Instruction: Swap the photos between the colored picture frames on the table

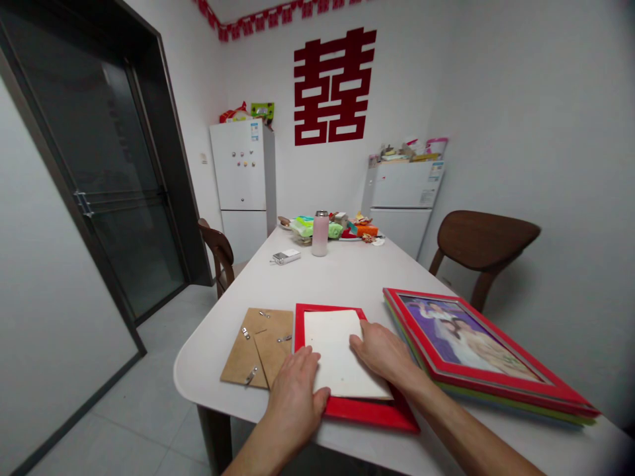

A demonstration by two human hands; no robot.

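Observation:
A white sheet of card or board lies over a red picture frame near the table's front edge. My left hand rests along the sheet's left side, fingers stretched out and thumb apart near its lower edge. Across the right side lies my right hand, its thumb on the sheet and its forefinger by the upper right corner; its other fingers are partly hidden. Just left of the frame is a brown backing board with metal clips and a stand flap, partly covered by my left hand.
Stacked frames at the right have a photo on top. Farther back are a pink bottle, a small silvery device and a colourful pile of packets. Chairs flank the table; two fridges stand behind.

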